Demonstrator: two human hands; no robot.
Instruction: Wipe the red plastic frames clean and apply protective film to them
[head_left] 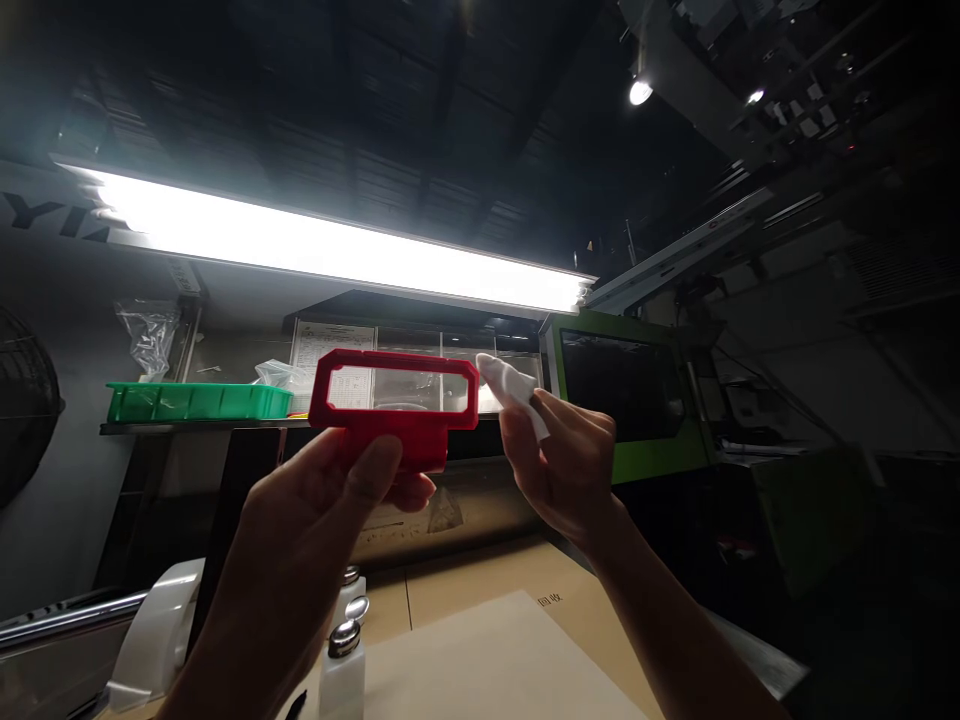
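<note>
Overhead, a left hand (330,500) grasps a red-framed clear panel (395,398) in its fingers beneath a strip light (330,245), while the right hand (559,460) pinches a white cloth (514,390) just beside its right edge.

Factory floor, green moulding machine (637,400), tube light (337,245)

Lower stub of the red frame (395,405) hidden behind left hand (330,500) fingers. Dispenser bottles (345,650) partly covered by the forearm, cut by the bottom edge. Print on the posted sheet (322,355) too small to read.
</note>
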